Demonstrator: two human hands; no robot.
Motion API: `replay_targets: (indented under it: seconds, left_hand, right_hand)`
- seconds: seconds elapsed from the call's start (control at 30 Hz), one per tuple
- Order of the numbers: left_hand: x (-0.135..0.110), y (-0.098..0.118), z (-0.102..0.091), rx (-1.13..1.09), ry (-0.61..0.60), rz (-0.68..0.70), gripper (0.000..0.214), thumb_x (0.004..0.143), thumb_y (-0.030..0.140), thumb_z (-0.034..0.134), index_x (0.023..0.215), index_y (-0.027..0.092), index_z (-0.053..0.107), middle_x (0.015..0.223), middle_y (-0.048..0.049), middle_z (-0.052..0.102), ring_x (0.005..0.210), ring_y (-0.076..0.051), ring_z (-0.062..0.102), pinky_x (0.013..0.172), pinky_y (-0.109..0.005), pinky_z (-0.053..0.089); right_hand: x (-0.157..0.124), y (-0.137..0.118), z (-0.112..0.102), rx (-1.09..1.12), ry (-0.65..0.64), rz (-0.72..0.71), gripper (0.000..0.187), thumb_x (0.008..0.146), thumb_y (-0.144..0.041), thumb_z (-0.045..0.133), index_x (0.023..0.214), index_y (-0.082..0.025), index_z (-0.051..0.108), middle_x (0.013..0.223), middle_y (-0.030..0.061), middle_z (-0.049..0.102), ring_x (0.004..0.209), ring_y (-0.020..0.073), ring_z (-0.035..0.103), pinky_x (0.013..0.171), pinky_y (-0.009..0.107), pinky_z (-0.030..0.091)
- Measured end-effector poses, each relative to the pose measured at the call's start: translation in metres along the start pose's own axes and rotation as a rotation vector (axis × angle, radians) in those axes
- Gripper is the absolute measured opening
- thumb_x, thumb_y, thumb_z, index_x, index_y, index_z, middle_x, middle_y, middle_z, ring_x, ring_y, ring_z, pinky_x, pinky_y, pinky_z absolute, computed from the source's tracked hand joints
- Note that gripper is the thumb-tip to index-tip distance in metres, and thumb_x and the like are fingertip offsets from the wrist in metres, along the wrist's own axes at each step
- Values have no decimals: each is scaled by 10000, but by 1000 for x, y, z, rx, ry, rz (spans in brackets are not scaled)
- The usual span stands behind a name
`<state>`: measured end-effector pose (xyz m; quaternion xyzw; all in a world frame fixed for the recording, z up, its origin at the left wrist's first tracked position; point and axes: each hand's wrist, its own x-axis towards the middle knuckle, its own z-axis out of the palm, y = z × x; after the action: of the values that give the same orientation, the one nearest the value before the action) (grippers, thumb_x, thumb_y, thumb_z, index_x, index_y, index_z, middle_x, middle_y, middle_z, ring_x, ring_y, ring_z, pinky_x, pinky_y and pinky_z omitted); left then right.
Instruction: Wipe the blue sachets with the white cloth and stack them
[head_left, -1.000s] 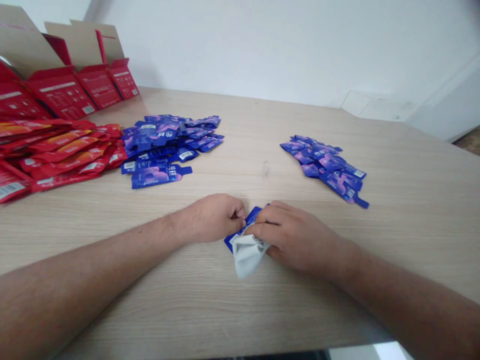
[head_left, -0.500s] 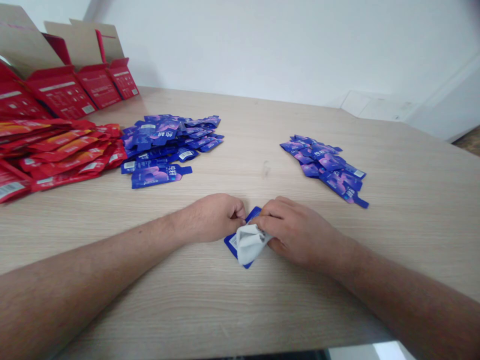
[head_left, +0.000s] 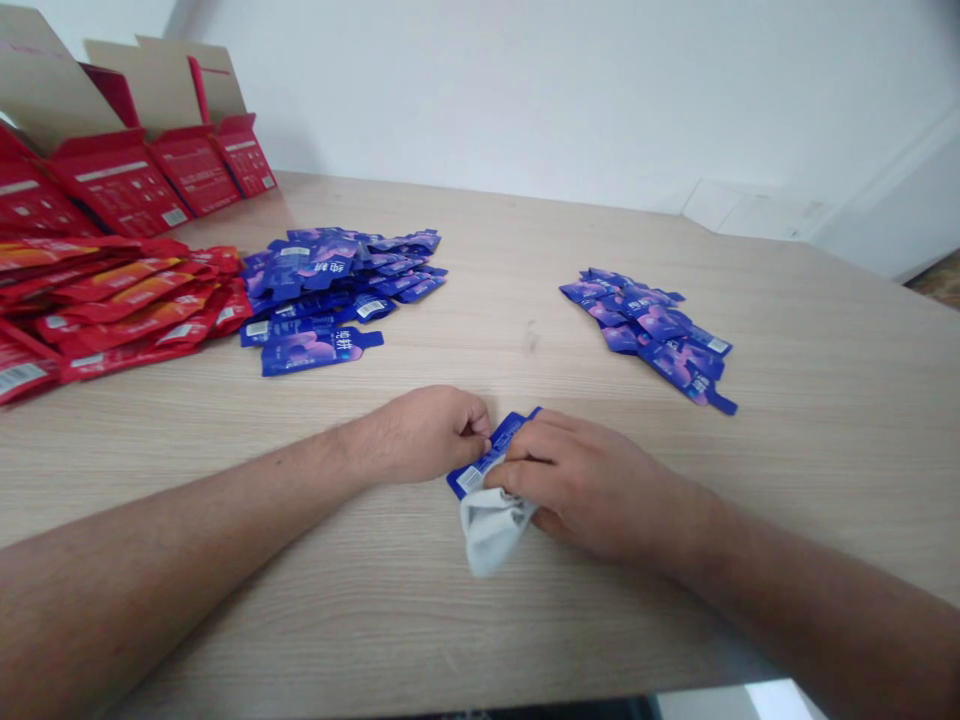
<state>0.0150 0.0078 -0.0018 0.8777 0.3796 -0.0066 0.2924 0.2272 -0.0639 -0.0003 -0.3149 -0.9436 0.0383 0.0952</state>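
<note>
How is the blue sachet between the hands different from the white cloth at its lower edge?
The blue sachet is glossy dark blue with a white barcode patch, while the white cloth is plain and matte. The sachet is flat with straight edges; the cloth is crumpled into soft folds. The left hand and right hand both touch the sachet, but only the right hand touches the cloth. They share one spot, pressed together under the right hand's fingers.

wood-grain table (head_left: pixel 375 610): blue sachet pile (head_left: pixel 330 270), second blue pile (head_left: pixel 645 325), red sachets (head_left: pixel 127 300) far left

A diagonal blue sachet (head_left: pixel 491 452) touches a crumpled white cloth (head_left: pixel 491 530).
</note>
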Motion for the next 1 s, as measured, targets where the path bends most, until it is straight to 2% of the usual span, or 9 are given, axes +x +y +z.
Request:
replay_targets:
  seconds: [0.17, 0.33, 0.53, 0.7, 0.87, 1.0]
  left_hand:
    - [0, 1, 0, -4, 4, -39, 202, 813, 313, 500, 801, 226, 681, 671, 28, 667, 618, -121, 566, 524, -231, 319]
    - [0, -1, 0, -10, -4, 3, 213, 821, 304, 485, 808, 225, 682, 676, 31, 666, 609, -113, 555, 529, -231, 317]
    - [0, 1, -1, -15, -6, -38, 191, 809, 313, 514, 814, 223, 682, 691, 30, 679, 629, -118, 563, 535, -229, 318]
    - [0, -1, 0, -2, -3, -21, 215, 827, 322, 492, 808, 224, 682, 677, 30, 669, 614, -116, 555, 533, -232, 319]
    - [0, -1, 0, -13, 8, -35, 200, 818, 333, 515, 818, 227, 684, 687, 28, 675, 625, -120, 570, 532, -229, 330]
    - [0, -2, 1, 0, 9, -9, 213, 827, 327, 495, 804, 226, 681, 665, 29, 661, 604, -116, 556, 524, -232, 318]
  right_hand:
    - [0, 5, -1, -30, 44, 134, 171, 834, -145, 604, 992, -188, 654, 975, 66, 607, 928, 214, 535, 839, 357, 454]
    - [0, 0, 0, 15, 4, 7, 239, 864, -157, 583, 1084, -219, 653, 1009, 59, 613, 961, 207, 538, 882, 352, 442]
    - [0, 7, 0, -22, 42, 133, 183, 823, -140, 603, 989, -189, 659, 970, 69, 603, 923, 213, 529, 836, 352, 448]
    - [0, 2, 0, 9, 13, 13, 237, 844, -157, 604, 1066, -216, 660, 1007, 61, 613, 951, 209, 535, 873, 354, 442]
    - [1, 4, -1, -22, 35, 137, 188, 831, -140, 596, 1001, -192, 657, 970, 67, 601, 916, 213, 529, 825, 347, 447]
    - [1, 1, -1, -1, 17, 56, 198, 844, -154, 603, 1028, -207, 654, 1000, 61, 609, 944, 210, 531, 872, 354, 442]
